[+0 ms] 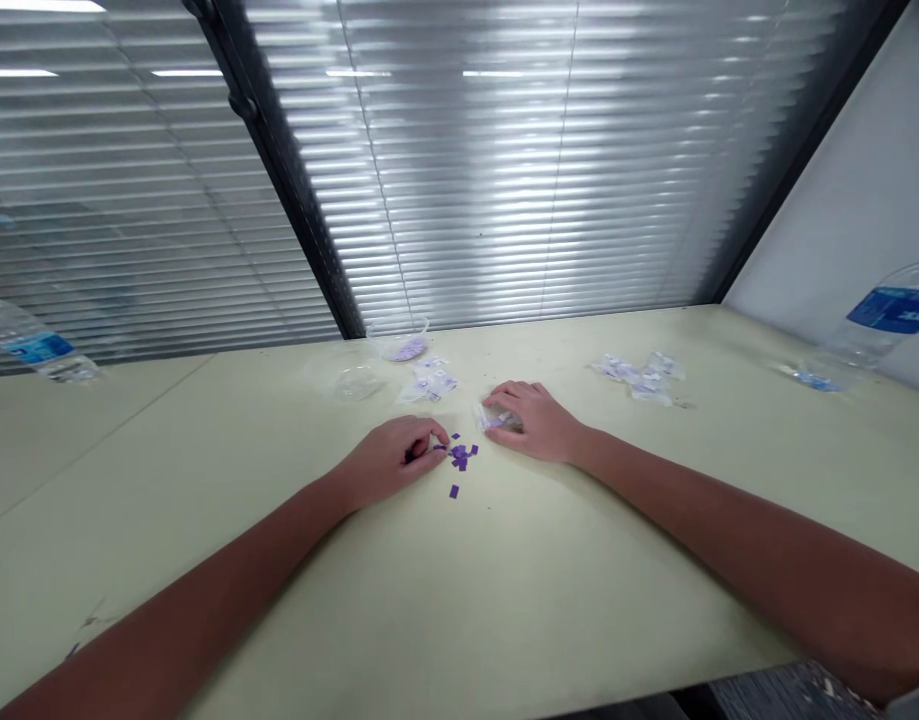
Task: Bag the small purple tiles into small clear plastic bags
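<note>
While both hands rest on the pale table (504, 600), I read the feed from my remote station as follows. Left hand (395, 462): fingers curled, thumb and forefinger pinched on one purple chip (439, 447), which is too small for me to tell its long axis. Loose chips (461, 457) lie scattered just beside those fingertips, with a stray chip (454, 491) nearer the viewer. Right hand (532, 422): fingers pressed together and curled over a small clear bag (491, 420), whose visible end points left, toward the loose chips. Containers: a clear cup (399, 343) at the foot of the blinds (504, 180) holds purple pieces, and a second clear cup (354, 381) stands just beside it. Small bags (431, 383) lie between the cups and the hands. More bags (639, 374) lie well to the right. One water bottle (879, 325) stands at the far right, another bottle (31, 347) at the far left.
</note>
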### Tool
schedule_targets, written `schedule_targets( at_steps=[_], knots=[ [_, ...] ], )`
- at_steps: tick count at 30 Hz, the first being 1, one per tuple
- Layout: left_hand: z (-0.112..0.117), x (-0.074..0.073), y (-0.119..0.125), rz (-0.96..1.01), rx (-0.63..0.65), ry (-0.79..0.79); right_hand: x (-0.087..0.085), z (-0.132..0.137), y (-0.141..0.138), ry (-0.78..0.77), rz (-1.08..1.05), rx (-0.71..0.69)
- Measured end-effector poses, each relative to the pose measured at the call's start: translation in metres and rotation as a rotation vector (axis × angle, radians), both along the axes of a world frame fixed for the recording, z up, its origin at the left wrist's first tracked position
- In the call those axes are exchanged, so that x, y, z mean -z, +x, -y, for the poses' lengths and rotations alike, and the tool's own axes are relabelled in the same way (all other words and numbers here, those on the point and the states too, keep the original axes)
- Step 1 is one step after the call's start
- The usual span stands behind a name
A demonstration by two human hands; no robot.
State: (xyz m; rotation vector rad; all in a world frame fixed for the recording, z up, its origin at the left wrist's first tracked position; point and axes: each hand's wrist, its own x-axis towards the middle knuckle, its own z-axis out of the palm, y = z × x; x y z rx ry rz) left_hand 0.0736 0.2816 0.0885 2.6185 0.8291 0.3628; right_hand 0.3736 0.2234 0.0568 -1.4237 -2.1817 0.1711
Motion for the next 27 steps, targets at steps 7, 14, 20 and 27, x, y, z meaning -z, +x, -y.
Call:
schedule_targets(
  at_steps=[7,14,20,27],
  knots=[
    [0.0012,-0.0014,0.0,-0.002,0.003,0.001,-0.0014,0.0005,-0.0002,0.004,0.001,-0.006],
    [0.0013,-0.0016,0.0005,0.006,0.002,0.006,-0.0027,0.0016,-0.0008,-0.01,-0.002,-0.006],
    [0.0029,-0.0033,0.0008,-0.007,-0.006,-0.001,-0.0024,0.002,-0.0012,-0.001,-0.008,-0.005],
    [0.0015,-0.0022,0.0007,-0.005,-0.001,-0.001,-0.0013,0.0011,-0.0002,0.003,0.005,-0.002]
  ],
)
